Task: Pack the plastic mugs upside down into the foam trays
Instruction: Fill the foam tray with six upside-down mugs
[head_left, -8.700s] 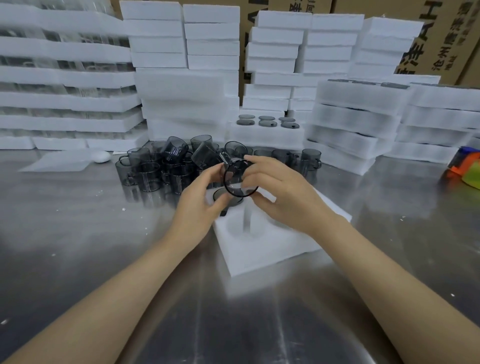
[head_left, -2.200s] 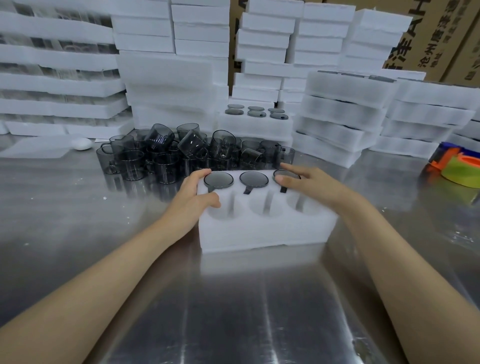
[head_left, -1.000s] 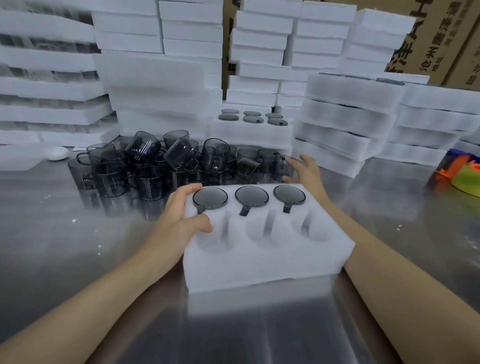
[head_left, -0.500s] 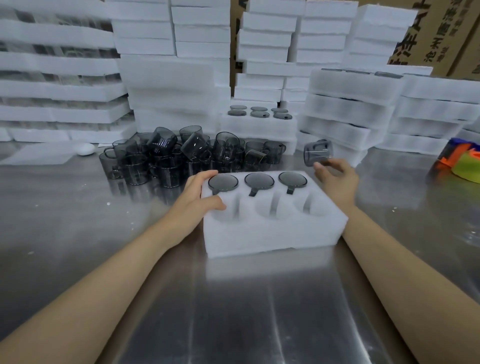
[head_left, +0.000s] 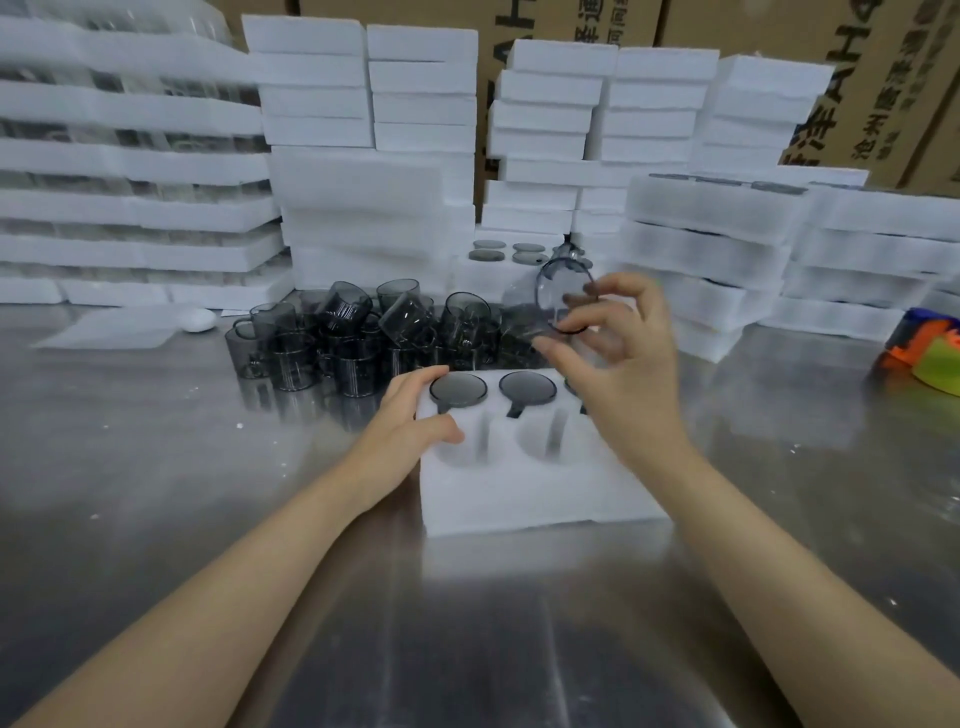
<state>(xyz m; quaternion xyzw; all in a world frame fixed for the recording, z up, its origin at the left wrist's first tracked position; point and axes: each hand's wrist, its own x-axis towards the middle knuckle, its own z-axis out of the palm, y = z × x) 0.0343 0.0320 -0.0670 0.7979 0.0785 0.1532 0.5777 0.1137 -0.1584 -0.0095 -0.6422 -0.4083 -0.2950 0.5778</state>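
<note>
A white foam tray (head_left: 530, 499) lies on the steel table in front of me. Its far row holds smoky grey mugs upside down (head_left: 458, 389), two showing fully and a third mostly hidden behind my right wrist. The near holes (head_left: 540, 441) are bare. My left hand (head_left: 410, 421) rests on the tray's left far corner, thumb on top. My right hand (head_left: 618, 358) is raised over the tray's far right side, fingertips gripping a transparent grey mug (head_left: 563, 301) that is tilted on its side and blurred. A heap of loose grey mugs (head_left: 363, 332) stands just behind the tray.
Stacks of white foam trays (head_left: 363, 208) wall off the back and both sides, some filled with mugs. One packed tray (head_left: 498, 270) sits behind the heap. Cardboard boxes (head_left: 857, 78) stand behind. An orange and green object (head_left: 930, 348) lies at the right edge.
My right hand has carried the mug from the tray's far right towards the middle and higher, tilting it. The left hand stays on the tray's corner. The view shifted slightly.
</note>
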